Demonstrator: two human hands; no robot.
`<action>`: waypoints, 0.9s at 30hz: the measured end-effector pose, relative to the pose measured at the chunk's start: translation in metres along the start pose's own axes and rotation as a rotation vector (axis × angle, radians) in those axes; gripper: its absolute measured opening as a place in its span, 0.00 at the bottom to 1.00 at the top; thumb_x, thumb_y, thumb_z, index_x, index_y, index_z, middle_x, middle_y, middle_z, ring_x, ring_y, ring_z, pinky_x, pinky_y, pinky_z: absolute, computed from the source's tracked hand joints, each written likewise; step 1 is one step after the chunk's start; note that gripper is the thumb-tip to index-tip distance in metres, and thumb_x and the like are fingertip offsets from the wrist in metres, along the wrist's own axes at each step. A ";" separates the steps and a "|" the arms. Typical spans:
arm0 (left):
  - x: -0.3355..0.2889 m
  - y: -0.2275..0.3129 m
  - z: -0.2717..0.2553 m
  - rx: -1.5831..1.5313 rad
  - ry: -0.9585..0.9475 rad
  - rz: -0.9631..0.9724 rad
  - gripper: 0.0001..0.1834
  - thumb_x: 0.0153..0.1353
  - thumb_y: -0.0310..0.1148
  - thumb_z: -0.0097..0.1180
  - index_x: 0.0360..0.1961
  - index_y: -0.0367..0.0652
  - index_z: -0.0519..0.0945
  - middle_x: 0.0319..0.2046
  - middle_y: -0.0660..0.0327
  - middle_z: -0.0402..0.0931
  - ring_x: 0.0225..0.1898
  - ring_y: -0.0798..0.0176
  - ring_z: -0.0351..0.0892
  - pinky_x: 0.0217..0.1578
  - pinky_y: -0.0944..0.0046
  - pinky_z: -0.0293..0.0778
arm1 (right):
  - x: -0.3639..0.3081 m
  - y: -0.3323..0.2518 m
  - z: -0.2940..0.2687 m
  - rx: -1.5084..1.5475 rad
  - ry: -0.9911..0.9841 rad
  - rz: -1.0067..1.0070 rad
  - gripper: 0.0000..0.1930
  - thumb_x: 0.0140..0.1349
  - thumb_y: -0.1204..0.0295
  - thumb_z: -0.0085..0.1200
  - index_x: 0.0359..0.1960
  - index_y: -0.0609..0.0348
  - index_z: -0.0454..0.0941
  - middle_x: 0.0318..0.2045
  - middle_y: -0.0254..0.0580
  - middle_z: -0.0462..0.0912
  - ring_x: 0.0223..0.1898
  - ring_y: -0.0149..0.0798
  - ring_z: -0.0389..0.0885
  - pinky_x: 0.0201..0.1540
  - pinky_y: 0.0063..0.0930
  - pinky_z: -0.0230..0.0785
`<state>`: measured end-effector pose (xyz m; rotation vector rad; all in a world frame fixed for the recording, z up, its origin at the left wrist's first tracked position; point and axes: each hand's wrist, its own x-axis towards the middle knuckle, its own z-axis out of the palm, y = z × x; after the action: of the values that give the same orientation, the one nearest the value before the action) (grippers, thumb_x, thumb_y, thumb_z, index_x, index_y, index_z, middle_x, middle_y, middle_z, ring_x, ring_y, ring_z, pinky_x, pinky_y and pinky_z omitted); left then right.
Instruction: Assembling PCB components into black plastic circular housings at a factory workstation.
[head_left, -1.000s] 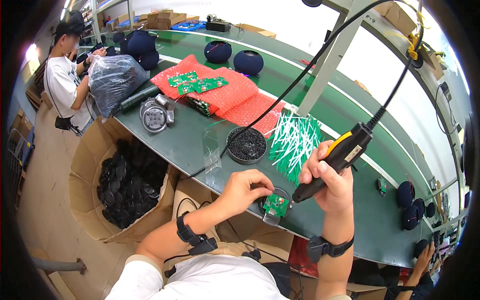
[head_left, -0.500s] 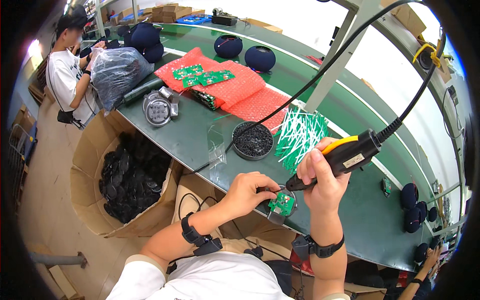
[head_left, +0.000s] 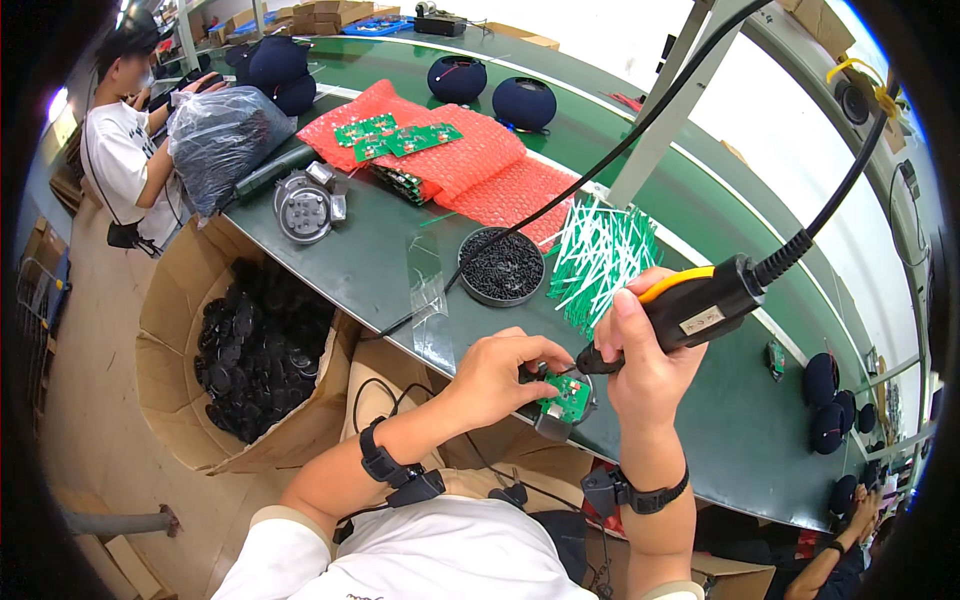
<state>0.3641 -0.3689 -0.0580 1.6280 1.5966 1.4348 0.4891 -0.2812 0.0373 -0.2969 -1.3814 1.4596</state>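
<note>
My right hand point(head_left: 648, 362) is wrapped round a black and yellow electric screwdriver point(head_left: 705, 303), whose tip points down and left. Beneath the tip, a green circuit board point(head_left: 567, 397) lies on a dark grey round housing point(head_left: 553, 428) at the table's near edge. My left hand point(head_left: 505, 375) is closed, its thumb and forefinger touching the board's upper left corner beside the tip. What lies between those fingers is too dark to make out. A round tin of small black screws point(head_left: 502, 268) stands just beyond my left hand.
White and green strips point(head_left: 605, 255) are piled beyond the screwdriver. Red bubble wrap point(head_left: 470, 165) with several boards lies farther back, near a grey round housing point(head_left: 305, 208). The screwdriver's cable point(head_left: 690, 90) arches overhead. Left stands a carton point(head_left: 175, 360) of black parts; a person point(head_left: 125, 145) handles a plastic bag point(head_left: 225, 140).
The screwdriver has tilted slightly and its tip has come down onto or close to the board. My left fingers have shifted slightly at the board's corner. The person's arms at far left have moved.
</note>
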 end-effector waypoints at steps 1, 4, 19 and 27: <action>0.000 0.000 0.000 -0.001 -0.002 -0.002 0.21 0.48 0.27 0.78 0.46 0.45 0.88 0.35 0.60 0.85 0.36 0.61 0.82 0.38 0.62 0.79 | 0.000 0.001 0.001 -0.064 0.006 -0.026 0.08 0.68 0.81 0.59 0.45 0.63 0.74 0.20 0.34 0.72 0.17 0.28 0.69 0.21 0.24 0.61; -0.001 0.001 0.001 0.041 -0.028 -0.013 0.25 0.46 0.28 0.79 0.49 0.46 0.87 0.37 0.61 0.85 0.39 0.59 0.82 0.40 0.60 0.80 | 0.000 0.003 0.001 -0.087 0.013 -0.030 0.08 0.68 0.81 0.59 0.45 0.63 0.74 0.21 0.34 0.73 0.17 0.28 0.69 0.21 0.23 0.61; 0.001 0.000 0.000 0.056 -0.052 -0.044 0.26 0.44 0.30 0.80 0.48 0.46 0.87 0.37 0.62 0.85 0.37 0.59 0.80 0.40 0.59 0.79 | 0.000 0.008 -0.003 -0.131 0.016 -0.011 0.08 0.68 0.81 0.58 0.45 0.64 0.74 0.19 0.33 0.72 0.16 0.28 0.68 0.21 0.23 0.60; 0.000 0.001 0.000 0.089 -0.040 -0.005 0.26 0.45 0.31 0.79 0.49 0.47 0.86 0.37 0.62 0.83 0.38 0.58 0.80 0.40 0.58 0.78 | -0.001 0.010 -0.002 -0.140 0.005 -0.005 0.08 0.68 0.81 0.59 0.46 0.63 0.74 0.20 0.33 0.72 0.16 0.27 0.68 0.21 0.23 0.60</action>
<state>0.3648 -0.3689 -0.0572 1.6897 1.6620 1.3374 0.4859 -0.2788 0.0277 -0.3852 -1.4824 1.3598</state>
